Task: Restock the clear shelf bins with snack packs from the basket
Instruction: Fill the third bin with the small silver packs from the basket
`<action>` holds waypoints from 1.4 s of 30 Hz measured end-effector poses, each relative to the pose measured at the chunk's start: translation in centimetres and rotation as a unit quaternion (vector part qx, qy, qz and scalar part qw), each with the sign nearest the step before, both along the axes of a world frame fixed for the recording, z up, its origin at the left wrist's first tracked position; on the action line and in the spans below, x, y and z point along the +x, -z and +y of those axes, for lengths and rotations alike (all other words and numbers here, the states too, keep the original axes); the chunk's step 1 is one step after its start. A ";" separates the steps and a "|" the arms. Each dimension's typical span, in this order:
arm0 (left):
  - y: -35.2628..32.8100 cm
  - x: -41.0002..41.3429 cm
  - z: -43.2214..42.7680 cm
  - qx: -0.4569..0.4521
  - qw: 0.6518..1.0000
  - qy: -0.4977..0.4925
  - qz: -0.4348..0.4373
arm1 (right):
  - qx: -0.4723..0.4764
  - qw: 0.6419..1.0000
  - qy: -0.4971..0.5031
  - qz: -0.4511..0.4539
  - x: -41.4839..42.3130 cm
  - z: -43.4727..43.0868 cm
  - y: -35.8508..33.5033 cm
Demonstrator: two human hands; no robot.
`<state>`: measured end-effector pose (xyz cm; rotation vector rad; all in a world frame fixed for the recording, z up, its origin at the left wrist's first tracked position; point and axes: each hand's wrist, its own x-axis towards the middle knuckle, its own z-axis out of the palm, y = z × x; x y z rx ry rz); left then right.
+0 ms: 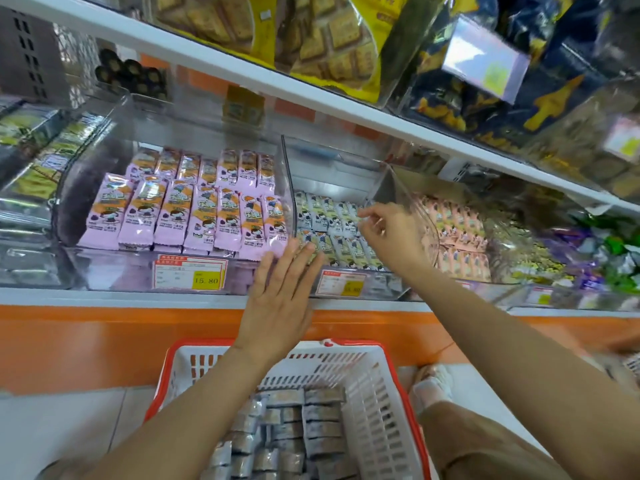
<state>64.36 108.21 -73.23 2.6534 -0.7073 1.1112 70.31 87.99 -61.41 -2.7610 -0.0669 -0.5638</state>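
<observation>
A white basket with a red rim (375, 393) stands on the floor below the shelf and holds several grey-blue snack packs (294, 427). The middle clear bin (289, 188) holds rows of small pale blue and yellow packs (332, 230). My left hand (280, 296) is flat with straight fingers, its fingertips against the front wall where the middle bin meets the pink bin. My right hand (391, 233) reaches inside the middle bin above the packs, fingers loosely curled. I see no pack in either hand.
To the left, a clear bin is full of pink snack packs (194, 216); to the right, one holds peach packs (460, 237). Price tags (190, 275) hang on the bin fronts. An upper shelf (311, 105) with biscuit bags overhangs. My foot (433, 382) stands beside the basket.
</observation>
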 end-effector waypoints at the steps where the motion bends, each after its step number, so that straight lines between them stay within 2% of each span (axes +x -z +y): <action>1: 0.3 -0.6 -0.1 -0.002 1.000 0.009 -0.002 | 0.032 0.998 -0.045 -0.009 -1.5 0.6 -0.1; 4: 2.1 -2.3 -0.2 -0.027 0.998 0.049 -0.001 | 0.096 0.983 -0.156 -0.030 -6.1 1.4 0.5; 7: 4.4 -3.6 0.5 0.007 0.996 0.077 0.036 | 0.132 0.971 -0.199 -0.013 -10.2 1.0 3.4; 9: 5.8 -4.1 1.0 0.061 0.989 0.090 0.100 | 0.139 0.970 -0.199 0.030 -12.5 0.5 6.7; 12: 7.8 -4.1 1.3 0.112 0.967 0.056 0.220 | 0.135 0.968 -0.178 0.119 -14.4 -0.1 12.4; 15: 9.3 -3.9 1.4 0.140 0.952 0.018 0.273 | 0.111 0.956 -0.141 0.233 -15.1 -0.8 17.7; 19: 10.8 -3.8 1.6 0.162 0.952 0.013 0.259 | 0.071 0.930 -0.113 0.341 -15.7 -0.9 22.8; 23: 12.5 -3.9 1.9 0.188 0.950 0.017 0.250 | 0.005 0.890 -0.095 0.447 -16.8 -0.8 26.9; 28: 15.0 -4.2 2.3 0.214 0.939 0.022 0.270 | -0.031 0.842 -0.110 0.527 -18.1 -1.5 30.8; 37: 16.5 -4.4 1.7 0.201 0.935 0.015 0.291 | -0.066 0.797 -0.124 0.587 -17.3 -2.2 32.4; 39: 16.0 -4.6 1.7 0.193 0.935 0.015 0.298 | -0.078 0.800 -0.108 0.586 -16.7 -2.1 31.4; 42: 15.3 -4.7 1.7 0.182 0.935 0.015 0.305 | -0.045 0.823 -0.084 0.560 -16.6 -2.6 30.8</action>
